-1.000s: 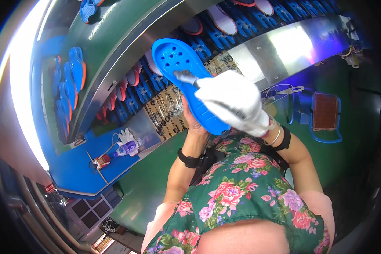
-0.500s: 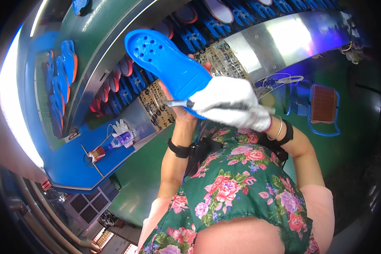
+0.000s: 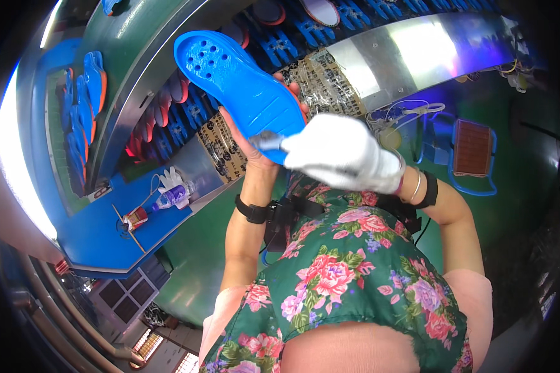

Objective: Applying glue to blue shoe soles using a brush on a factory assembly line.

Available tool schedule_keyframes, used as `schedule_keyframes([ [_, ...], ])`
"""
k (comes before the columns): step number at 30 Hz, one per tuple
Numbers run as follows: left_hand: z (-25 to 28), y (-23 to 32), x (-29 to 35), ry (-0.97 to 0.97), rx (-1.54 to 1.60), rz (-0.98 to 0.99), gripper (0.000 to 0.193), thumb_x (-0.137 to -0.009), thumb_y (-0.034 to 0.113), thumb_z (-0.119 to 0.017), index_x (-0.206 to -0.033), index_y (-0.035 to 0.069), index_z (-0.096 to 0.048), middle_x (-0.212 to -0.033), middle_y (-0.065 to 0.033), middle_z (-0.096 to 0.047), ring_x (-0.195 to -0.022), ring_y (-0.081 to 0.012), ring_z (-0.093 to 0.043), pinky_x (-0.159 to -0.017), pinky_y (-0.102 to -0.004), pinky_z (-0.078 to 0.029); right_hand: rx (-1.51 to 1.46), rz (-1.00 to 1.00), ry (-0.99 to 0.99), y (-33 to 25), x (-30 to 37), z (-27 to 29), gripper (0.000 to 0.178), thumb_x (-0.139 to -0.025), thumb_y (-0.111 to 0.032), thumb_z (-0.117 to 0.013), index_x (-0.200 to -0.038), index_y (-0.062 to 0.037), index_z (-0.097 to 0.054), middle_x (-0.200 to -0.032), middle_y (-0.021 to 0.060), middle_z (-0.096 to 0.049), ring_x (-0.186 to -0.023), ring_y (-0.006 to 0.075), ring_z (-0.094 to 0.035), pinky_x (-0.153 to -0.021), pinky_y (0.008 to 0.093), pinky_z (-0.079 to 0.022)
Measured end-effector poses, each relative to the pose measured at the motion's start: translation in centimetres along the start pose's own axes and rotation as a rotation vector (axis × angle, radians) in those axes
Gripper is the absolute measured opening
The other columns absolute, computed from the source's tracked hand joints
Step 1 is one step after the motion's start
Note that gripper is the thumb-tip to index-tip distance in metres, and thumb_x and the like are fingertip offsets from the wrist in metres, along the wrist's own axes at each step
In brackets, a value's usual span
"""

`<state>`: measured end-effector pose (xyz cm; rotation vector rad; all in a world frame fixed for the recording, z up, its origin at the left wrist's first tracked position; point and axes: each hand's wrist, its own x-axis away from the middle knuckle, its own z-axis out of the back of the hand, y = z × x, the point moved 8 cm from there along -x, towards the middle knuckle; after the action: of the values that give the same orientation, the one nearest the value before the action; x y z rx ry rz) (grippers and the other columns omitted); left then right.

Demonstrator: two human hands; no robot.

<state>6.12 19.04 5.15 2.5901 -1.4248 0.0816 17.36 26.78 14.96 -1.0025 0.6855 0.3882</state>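
A blue shoe sole (image 3: 249, 93), with a cluster of small holes at its far end, lies tilted across my bare left hand (image 3: 252, 155). That hand grips it from below, fingers showing at the right edge and thumb at the left. My right hand (image 3: 339, 152), in a white glove, is closed around a brush (image 3: 269, 140). The brush's flat grey tip is over the near end of the sole and seems to touch it. The glove hides most of its handle.
Several blue soles with orange edges (image 3: 84, 105) rest on the left. Behind my hands runs a curved line with blue clamps (image 3: 277, 50) and a metal rim (image 3: 404, 53). A purple-labelled bottle (image 3: 171, 196) lies on the blue table (image 3: 96, 239). A brown-seated stool (image 3: 474, 148) stands right.
The sole and my left hand have shifted slightly left and up in view. The brush has moved onto the near end of the sole, its tip now angled differently.
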Motion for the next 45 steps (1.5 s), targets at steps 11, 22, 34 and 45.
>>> schedule_keyframes([
  [11, 0.3, -0.4, 0.5, -0.183, -0.073, 0.259, 0.113, -0.08, 0.076, -0.062, -0.156, 0.0, -0.028, -0.149, -0.0237, -0.045, -0.12, -0.045, -0.058, -0.097, -0.0559, -0.056, -0.13, -0.075, -0.064, -2.0, 1.3, -0.2, 0.034, -0.076, -0.004, -0.081, -0.109, -0.012, -0.077, -0.113, 0.0085, -0.075, -0.085, 0.0253, -0.07, -0.073, 0.0361, -0.058],
  [22, 0.1, 0.0, 0.3, 0.011, -0.249, 0.34, 0.122, -0.075, 0.075, -0.069, -0.156, -0.005, -0.023, -0.128, -0.0343, -0.05, -0.108, -0.0414, -0.056, -0.089, -0.0472, -0.055, -0.023, -0.018, -0.099, -2.0, 2.4, 0.1, 0.03, -0.081, -0.01, -0.079, -0.11, -0.0133, -0.075, -0.103, 0.0071, -0.074, -0.084, 0.0269, -0.069, -0.07, 0.0379, -0.058],
  [34, -0.9, 0.7, -0.3, 0.062, -0.547, 0.357, 0.115, -0.08, 0.072, -0.064, -0.156, -0.006, -0.025, -0.146, -0.0305, -0.044, -0.113, -0.0457, -0.058, -0.086, -0.0516, -0.057, -0.021, 0.047, -0.195, -2.0, 3.1, 0.2, 0.036, -0.083, -0.009, -0.077, -0.119, -0.0123, -0.073, -0.113, 0.0094, -0.074, -0.088, 0.0262, -0.071, -0.076, 0.0384, -0.058],
  [45, 0.1, 1.6, 0.1, -0.004, -0.244, 0.306, 0.114, -0.082, 0.074, -0.06, -0.156, -0.006, -0.026, -0.147, -0.0291, -0.044, -0.113, -0.0468, -0.059, -0.094, -0.055, -0.055, -0.71, -0.577, -0.136, 0.8, 2.0, -1.0, 0.011, -0.081, -0.004, -0.08, -0.092, -0.0055, -0.079, -0.096, 0.0093, -0.077, -0.091, 0.0215, -0.074, -0.085, 0.0348, -0.059],
])
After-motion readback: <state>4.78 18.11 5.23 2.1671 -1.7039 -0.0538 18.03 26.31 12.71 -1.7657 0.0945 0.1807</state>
